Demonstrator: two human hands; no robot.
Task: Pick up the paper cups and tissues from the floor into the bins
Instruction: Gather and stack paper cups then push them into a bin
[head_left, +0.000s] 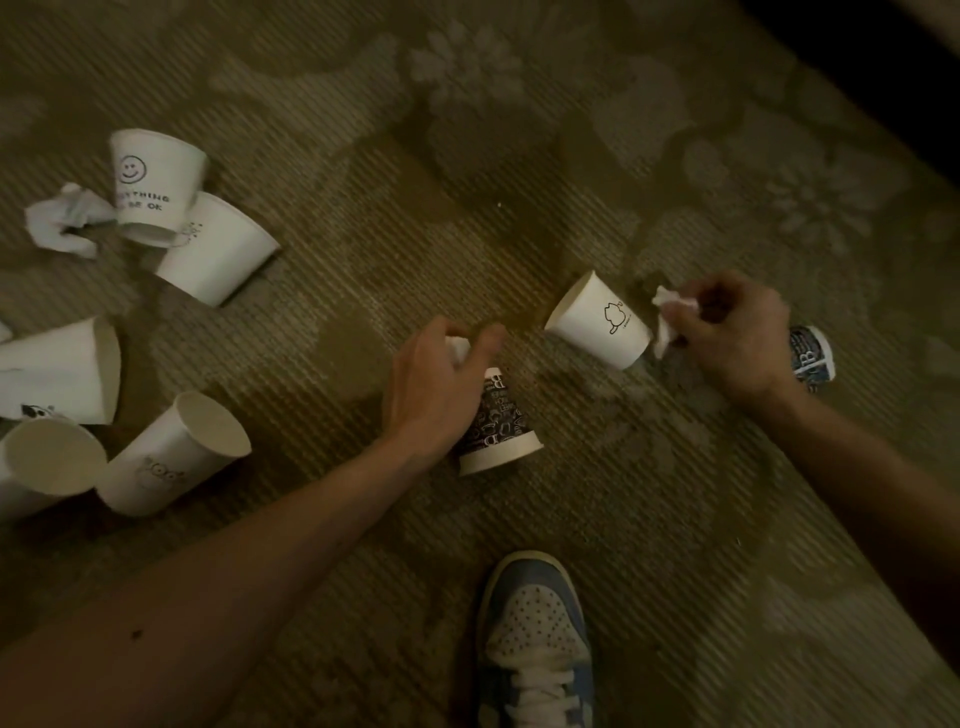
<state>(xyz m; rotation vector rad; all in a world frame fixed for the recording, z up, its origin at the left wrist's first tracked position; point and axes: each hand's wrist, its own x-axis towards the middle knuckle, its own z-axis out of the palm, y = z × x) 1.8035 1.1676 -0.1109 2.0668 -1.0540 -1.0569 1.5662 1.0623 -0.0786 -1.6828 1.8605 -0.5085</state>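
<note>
The right hand (737, 338) has its fingers curled round a crumpled tissue (670, 317) and holds it just above the carpet (519, 182). The tissue almost touches the base of a white cup with a small drawing (597, 322), which lies on its side to the left of this hand. To the right, partly hidden by the hand, lies a blue printed cup (813, 358).

The left hand (441, 384) is in the middle. Its fingers are curled, and a white scrap (460, 347) shows between thumb and fingers. I think the scrap is tissue. This hand is over the far end of a black patterned cup (498, 421), which lies with its wide rim to the near side. I cannot tell if the hand touches the cup.

Far left on the carpet are a smiley cup (153, 182), a second crumpled tissue (65, 218) just beside it, and a plain white cup (218, 249) that leans against it. Nearer, at the left edge, three more white cups (171, 457) lie close together on their sides. At the near edge is a blue and white shoe (535, 639).
</note>
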